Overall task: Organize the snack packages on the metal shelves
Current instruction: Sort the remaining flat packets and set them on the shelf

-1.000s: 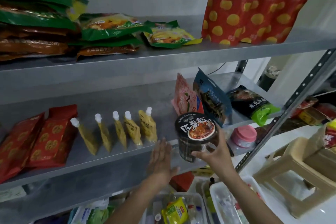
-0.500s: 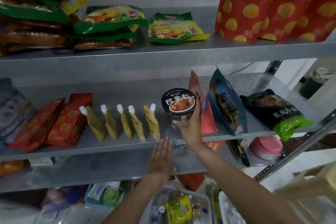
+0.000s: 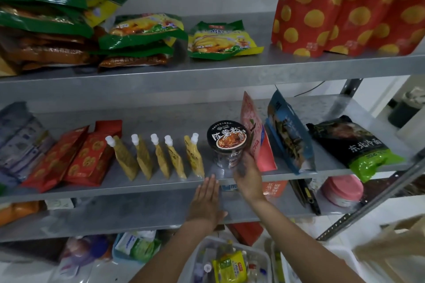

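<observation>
A black noodle cup (image 3: 227, 142) with a printed lid stands on the middle metal shelf (image 3: 161, 181), between several yellow spout pouches (image 3: 158, 156) and an upright pink packet (image 3: 255, 135). My right hand (image 3: 247, 174) is wrapped around the cup's lower right side. Just below the shelf's front edge, my left hand (image 3: 207, 200) lies flat with its fingers together, holding nothing. Red packets (image 3: 76, 158) lie at the left of the same shelf.
A blue pouch (image 3: 289, 133) and a black-and-green noodle bag (image 3: 354, 142) stand right of the pink packet. The top shelf (image 3: 230, 69) carries green and yellow bags (image 3: 142, 34) and big red dotted bags (image 3: 345, 7). Below are a pink tub (image 3: 342, 190) and clear bins (image 3: 230, 259).
My right hand carried the noodle cup up from below the shelf edge and onto the middle shelf beside the pink packet. The left hand stayed near the front edge.
</observation>
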Available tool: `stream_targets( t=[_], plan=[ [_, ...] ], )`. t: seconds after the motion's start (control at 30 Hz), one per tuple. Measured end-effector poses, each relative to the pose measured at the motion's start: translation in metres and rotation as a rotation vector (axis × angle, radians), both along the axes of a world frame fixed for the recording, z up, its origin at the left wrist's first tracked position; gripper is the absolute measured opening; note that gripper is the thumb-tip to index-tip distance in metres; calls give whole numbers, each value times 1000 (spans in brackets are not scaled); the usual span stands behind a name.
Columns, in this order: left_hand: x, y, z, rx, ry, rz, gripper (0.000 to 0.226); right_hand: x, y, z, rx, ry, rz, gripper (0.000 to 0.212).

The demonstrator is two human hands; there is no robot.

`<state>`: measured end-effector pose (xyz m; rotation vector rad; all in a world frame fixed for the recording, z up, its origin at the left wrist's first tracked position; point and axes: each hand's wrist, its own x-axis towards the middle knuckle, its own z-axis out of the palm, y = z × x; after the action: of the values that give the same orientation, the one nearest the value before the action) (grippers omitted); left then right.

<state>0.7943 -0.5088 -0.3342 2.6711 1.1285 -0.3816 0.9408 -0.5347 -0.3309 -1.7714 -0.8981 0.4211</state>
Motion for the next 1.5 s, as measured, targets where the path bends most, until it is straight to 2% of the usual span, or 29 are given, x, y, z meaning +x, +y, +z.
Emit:
stream_targets(
  t=[0.07, 0.1, 0.17, 0.3, 0.37, 0.4, 0.47, 0.57, 0.67, 0.77, 0.83, 0.93, 1.03, 1.1, 1.17, 1.23, 1.27, 1.3, 1.4, 1.43, 1.5],
  plan=[
    [1, -1, 0, -16, -3, 1, 87, -4, -21, 4, -8, -91, -207, 46],
    [1, -1, 0, -25, -7, 5, 86, -3, -28, 8, 14, -139, -335, 46],
    [2, -1, 0, -28, -3, 3, 86, 1, -33, 21, 45, -212, -503, 61],
    [2, -1, 0, -25, 11, -8, 85, 25, -18, 27, -7, -179, -398, 100],
    [2, 0, 0, -27, 23, -8, 85, 38, -7, 26, -67, -121, -346, 106],
    [3, 0, -1, -27, 25, -7, 85, 42, -3, 28, -108, -70, -329, 101],
    [4, 0, -1, -25, 29, 1, 85, 48, 0, 28, -193, 53, -282, 77],
    [5, 0, 0, -44, 20, 12, 85, 49, -6, 28, -265, -29, -256, 55],
    [4, -2, 3, -49, 21, 17, 84, 47, -24, 27, -302, -105, -213, 48],
    [6, -3, 7, -88, 19, 27, 84, 44, -49, 24, -340, -110, -212, 50],
    [7, -4, 11, -136, -8, 41, 84, 41, -71, 26, -291, -105, -244, 46],
    [7, -13, 10, -312, -148, 112, 82, 43, -108, 30, -140, 21, -316, 29],
    [10, -35, 5, -550, -415, 216, 84, 54, -145, 33, 6, 282, -355, 17],
    [16, -50, 11, -676, -614, 320, 81, 64, -173, 38, 37, 372, -315, 5],
    [22, -58, 27, -785, -817, 444, 80, 72, -202, 48, 43, 399, -249, 11],
    [22, -60, 44, -902, -989, 514, 101, 82, -230, 57, 31, 421, -148, 12],
    [20, -59, 49, -949, -1029, 506, 110, 86, -241, 62, 20, 434, -73, 19],
    [18, -58, 53, -984, -1035, 467, 110, 90, -251, 66, 2, 448, 1, 34],
    [12, -63, 75, -1105, -982, 324, 65, 92, -266, 75, -47, 498, 144, 90],
    [11, -65, 80, -1160, -946, 289, 57, 90, -267, 77, -50, 531, 174, 97],
    [5, -71, 90, -1274, -922, 278, 55, 86, -266, 79, -55, 591, 187, 103]
  ],
)
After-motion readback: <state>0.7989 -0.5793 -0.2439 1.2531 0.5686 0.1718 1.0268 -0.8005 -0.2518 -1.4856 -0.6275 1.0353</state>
